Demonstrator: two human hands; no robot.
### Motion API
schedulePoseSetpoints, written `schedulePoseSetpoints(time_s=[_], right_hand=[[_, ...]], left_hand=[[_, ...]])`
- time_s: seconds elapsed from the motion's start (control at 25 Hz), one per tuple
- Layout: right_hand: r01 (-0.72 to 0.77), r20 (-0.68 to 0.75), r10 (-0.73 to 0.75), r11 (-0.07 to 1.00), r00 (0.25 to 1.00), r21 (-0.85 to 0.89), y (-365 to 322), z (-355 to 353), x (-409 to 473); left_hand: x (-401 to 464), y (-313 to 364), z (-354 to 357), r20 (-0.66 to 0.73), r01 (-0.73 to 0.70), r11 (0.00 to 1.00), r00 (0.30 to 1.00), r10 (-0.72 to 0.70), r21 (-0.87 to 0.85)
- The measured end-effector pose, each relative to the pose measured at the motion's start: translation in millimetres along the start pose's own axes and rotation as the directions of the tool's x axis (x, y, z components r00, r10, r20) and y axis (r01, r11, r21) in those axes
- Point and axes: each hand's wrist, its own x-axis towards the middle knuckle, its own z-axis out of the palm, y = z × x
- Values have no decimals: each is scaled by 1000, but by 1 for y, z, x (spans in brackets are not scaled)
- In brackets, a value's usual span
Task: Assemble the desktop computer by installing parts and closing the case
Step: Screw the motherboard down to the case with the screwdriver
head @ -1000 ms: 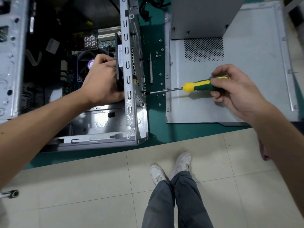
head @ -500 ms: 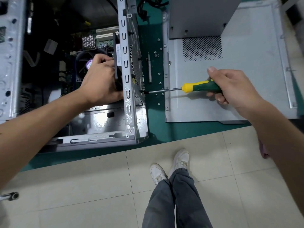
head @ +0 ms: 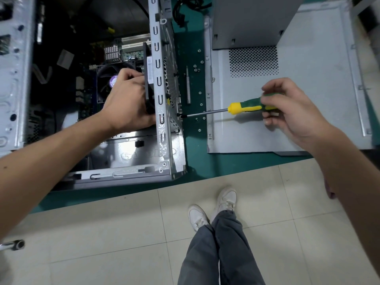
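The black fan point(head: 148, 83) is still being pressed by the left hand point(head: 127, 105) against the inner side of the rear wall of the open computer case point(head: 162, 112), which is lying on the green table point(head: 193, 159). The screwdriver point(head: 244, 108) is being held by the right hand point(head: 287, 108), whose fingers are now being curled more loosely around the green and yellow handle than half a second ago. Its tip is being kept on a screw point(head: 179, 115) at the outer side of that wall, while the side panel point(head: 308, 79) is lying flat under the right hand.
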Motion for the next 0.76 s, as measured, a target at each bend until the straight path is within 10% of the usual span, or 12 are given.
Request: schedulePoseSetpoints(time_s=[0.24,0.4,0.6,0.76], right_hand=[[-16,-78,-3,971,997,-237,5,4,1],[-18,32,16,996,999,82,2,-1,1],[-50,-60,38,974,997,-219,6,1,-1],[-46,79,38,995,996,94,8,-4,-2]], left_hand=[[-1,1,0,-6,-1,1000,1000,1,-23],[0,3,-1,-1,15,999,1000,-15,-41],[-1,0,0,1,8,1000,1000,-8,-25],[0,0,0,-1,1,1000,1000,-1,-12]])
